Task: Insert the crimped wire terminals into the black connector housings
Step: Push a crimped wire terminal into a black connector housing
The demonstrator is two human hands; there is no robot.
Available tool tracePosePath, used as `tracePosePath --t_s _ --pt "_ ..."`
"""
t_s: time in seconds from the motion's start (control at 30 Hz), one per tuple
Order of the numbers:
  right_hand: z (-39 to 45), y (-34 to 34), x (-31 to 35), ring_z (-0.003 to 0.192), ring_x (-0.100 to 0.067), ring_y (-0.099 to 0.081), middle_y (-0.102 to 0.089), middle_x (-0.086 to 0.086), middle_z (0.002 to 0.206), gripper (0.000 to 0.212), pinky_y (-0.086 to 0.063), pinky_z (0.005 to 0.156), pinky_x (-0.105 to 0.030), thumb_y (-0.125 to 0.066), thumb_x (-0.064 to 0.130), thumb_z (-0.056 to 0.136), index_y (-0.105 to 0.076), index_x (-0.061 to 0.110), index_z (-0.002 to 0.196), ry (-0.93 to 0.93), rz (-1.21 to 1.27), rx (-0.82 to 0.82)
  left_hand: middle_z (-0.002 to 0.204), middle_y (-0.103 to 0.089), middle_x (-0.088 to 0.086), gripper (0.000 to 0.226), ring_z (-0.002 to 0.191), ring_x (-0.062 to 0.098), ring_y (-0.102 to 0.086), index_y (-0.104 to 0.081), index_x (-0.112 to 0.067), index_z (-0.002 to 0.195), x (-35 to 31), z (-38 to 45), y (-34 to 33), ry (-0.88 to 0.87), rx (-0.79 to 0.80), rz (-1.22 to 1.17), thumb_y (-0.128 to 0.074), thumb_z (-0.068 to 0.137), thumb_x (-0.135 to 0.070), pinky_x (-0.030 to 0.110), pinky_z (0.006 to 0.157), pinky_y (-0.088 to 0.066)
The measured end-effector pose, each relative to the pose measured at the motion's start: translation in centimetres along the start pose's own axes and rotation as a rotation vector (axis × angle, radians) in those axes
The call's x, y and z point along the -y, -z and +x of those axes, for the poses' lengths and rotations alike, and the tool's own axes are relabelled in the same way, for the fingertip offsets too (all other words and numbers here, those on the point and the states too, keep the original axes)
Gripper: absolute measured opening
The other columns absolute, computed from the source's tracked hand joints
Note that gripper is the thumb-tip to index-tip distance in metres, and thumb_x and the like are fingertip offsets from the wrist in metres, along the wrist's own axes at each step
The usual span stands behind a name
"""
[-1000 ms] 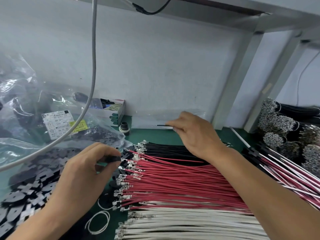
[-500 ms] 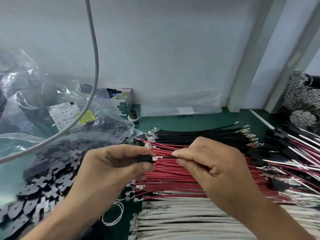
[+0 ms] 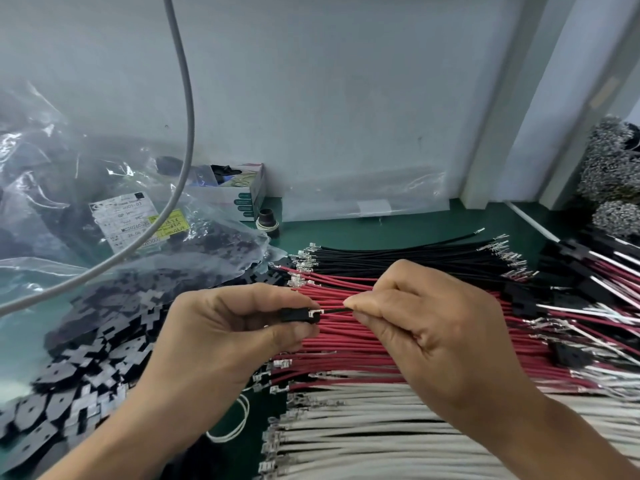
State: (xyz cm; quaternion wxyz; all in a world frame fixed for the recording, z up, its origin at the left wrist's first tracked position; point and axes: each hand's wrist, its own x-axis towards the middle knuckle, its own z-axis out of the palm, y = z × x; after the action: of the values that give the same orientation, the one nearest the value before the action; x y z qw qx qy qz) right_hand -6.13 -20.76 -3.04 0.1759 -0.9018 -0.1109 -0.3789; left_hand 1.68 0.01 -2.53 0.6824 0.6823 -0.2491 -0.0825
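— Where is the black connector housing point(image 3: 298, 315)?
— The left hand point(image 3: 221, 337) pinches it between thumb and fingers, above the red wires point(image 3: 346, 355).
— And the right hand point(image 3: 426, 337)?
— Its fingertips are clamped on a black wire point(image 3: 335, 310), whose crimped terminal point(image 3: 317, 312) sits at the housing's mouth.
— What lies nearby?
— Black wires point(image 3: 398, 259) behind, white wires point(image 3: 363, 427) in front, loose housings point(image 3: 69, 393) on the left.

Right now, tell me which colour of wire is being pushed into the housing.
The black wire: the right hand pinches it, its terminal at the housing held by the left hand. Red wires and white wires lie untouched.
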Motion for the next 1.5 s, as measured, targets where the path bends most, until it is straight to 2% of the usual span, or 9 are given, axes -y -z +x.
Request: tracePosePath --t_s 0.33,0.5,0.9,1.0,1.1,1.2,1.3,1.37,1.5 --pt "-0.2 -0.7 0.8 0.072 -0.008 -0.060 -0.062 0.016 0.083 0.017 -0.051 0.058 -0.031 -0.064 0.028 0.095 -0.080 0.021 0.095 -0.082 0.175 0.108 0.075 -0.078 0.016 0.028 0.069 0.035 -0.077 -0.084 -0.018 0.083 0.0 -0.4 -0.3 0.029 0.016 0.039 -0.084 0.056 -0.013 0.033 0.066 -0.065" --pt "0.1 -0.7 0.3 0.076 -0.007 -0.061 -0.063 0.015 0.084 0.015 -0.051 0.062 -0.031 -0.066 0.031 0.093 -0.078 0.022 0.093 -0.105 0.148 0.078 0.073 -0.079 0.006 0.029 0.068 0.022 -0.078 -0.084 -0.027 0.085 0.0 -0.4 -0.6 -0.031 -0.032 0.121 -0.084 0.059 -0.016 0.023 0.066 -0.062" --pt "-0.2 -1.7 0.9 0.073 -0.005 -0.055 -0.058 0.014 0.082 0.024 -0.048 0.062 -0.027 -0.056 0.033 0.097 -0.073 0.020 0.086 -0.049 0.086 0.084 0.075 -0.079 0.008 0.026 0.068 0.025 -0.078 -0.084 -0.022 0.083 0.6 -0.5 -0.7 -0.030 0.000 0.096 -0.084 0.059 -0.011 0.023 0.065 -0.062" --pt "0.4 -1.3 0.7 0.078 -0.008 -0.057 -0.062 0.013 0.084 0.020 -0.049 0.062 -0.029 -0.062 0.033 0.097 -0.075 0.021 0.089 -0.042 -0.015 0.007 0.074 -0.079 0.006 0.026 0.066 0.021 -0.078 -0.083 -0.026 0.086 0.4 -0.4 -0.8 -0.069 -0.047 0.105 -0.084 0.061 -0.017 0.024 0.063 -0.062" --pt "0.7 -1.0 0.6 0.082 -0.016 -0.055 -0.065 0.003 0.089 0.007 -0.046 0.063 -0.029 -0.071 0.019 0.094 -0.077 0.014 0.092 0.054 -0.168 -0.152 0.077 -0.080 0.005 0.026 0.067 0.021 -0.078 -0.082 -0.027 0.090 0.8 0.0 -0.5 -0.083 -0.136 0.100 -0.082 0.067 -0.015 0.025 0.061 -0.063" --pt "0.0 -1.4 0.7 0.076 -0.017 -0.053 -0.063 0.004 0.086 0.004 -0.047 0.057 -0.032 -0.072 0.013 0.090 -0.075 0.016 0.091 0.096 -0.215 0.022 0.081 -0.079 0.007 0.030 0.069 0.023 -0.078 -0.081 -0.021 0.098 1.1 0.2 0.1 -0.061 -0.190 0.066 -0.082 0.070 -0.011 0.024 0.058 -0.062" --pt "-0.2 -2.2 0.9 0.083 -0.012 -0.052 -0.062 0.013 0.088 0.009 -0.051 0.067 -0.033 -0.071 0.030 0.091 -0.074 0.026 0.099 -0.046 -0.218 0.278 0.077 -0.079 0.006 0.022 0.067 0.022 -0.077 -0.082 -0.019 0.092 1.2 0.4 0.1 -0.051 -0.185 0.084 -0.081 0.070 -0.015 0.023 0.055 -0.060" --pt "-0.1 -2.5 0.7 0.083 -0.010 -0.050 -0.059 0.016 0.086 0.009 -0.050 0.069 -0.032 -0.070 0.033 0.091 -0.075 0.030 0.099 -0.089 -0.174 0.287 0.077 -0.079 0.006 0.019 0.067 0.022 -0.077 -0.083 -0.020 0.088 1.4 0.4 0.2 -0.036 -0.189 0.085 -0.082 0.069 -0.019 0.030 0.057 -0.062" --pt "0.0 -2.4 0.7 0.079 -0.010 -0.052 -0.059 0.015 0.082 0.007 -0.050 0.061 -0.030 -0.077 0.021 0.087 -0.073 0.026 0.084 -0.091 -0.187 0.262 0.078 -0.079 0.007 0.020 0.069 0.024 -0.078 -0.083 -0.020 0.089 1.7 0.6 0.5 -0.007 -0.219 0.050 -0.082 0.069 -0.023 0.034 0.058 -0.064"
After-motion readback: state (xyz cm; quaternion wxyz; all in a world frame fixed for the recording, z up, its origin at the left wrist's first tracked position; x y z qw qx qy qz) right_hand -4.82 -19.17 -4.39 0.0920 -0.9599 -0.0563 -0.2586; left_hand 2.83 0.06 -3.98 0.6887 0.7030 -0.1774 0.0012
